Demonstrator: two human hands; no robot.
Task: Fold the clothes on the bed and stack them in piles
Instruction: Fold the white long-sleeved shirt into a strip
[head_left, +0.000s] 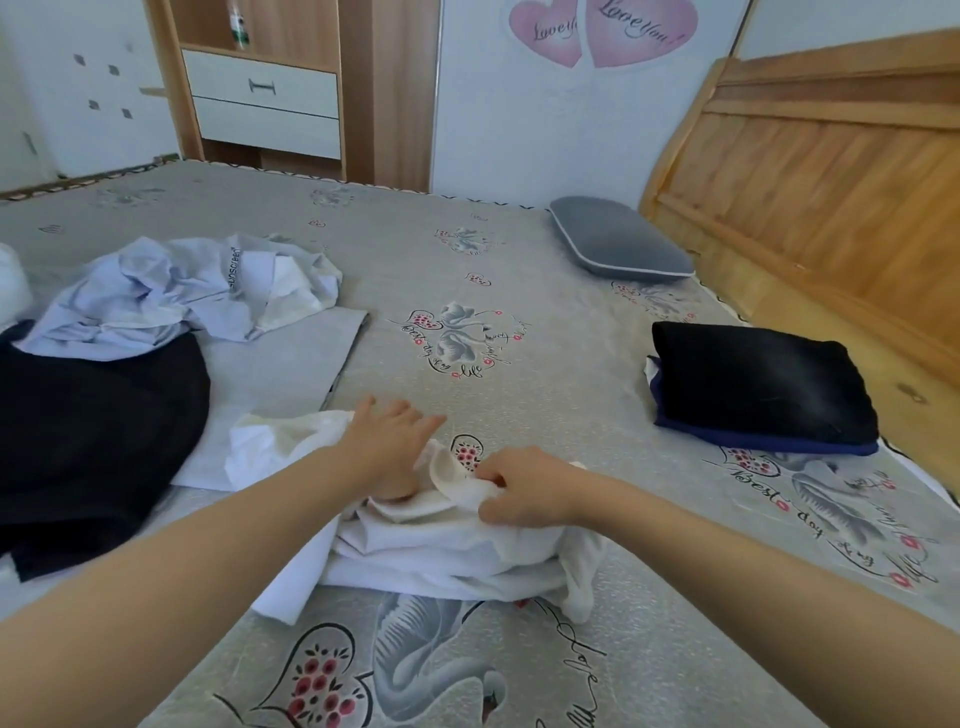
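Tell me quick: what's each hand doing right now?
Left hand: open, fingers straight, pressing on the white garment.
Right hand: closed, pinching a fold of the white garment.

unfolded clothes (156, 312) left, folded pile (763, 384) right, pillow (618, 241) behind

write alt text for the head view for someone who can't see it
A person's hands work a white garment on a bed: the left hand rests flat on it while the right hand pinches a fold. Unfolded lilac and black clothes lie to the left; a folded dark pile and a grey pillow sit to the right.
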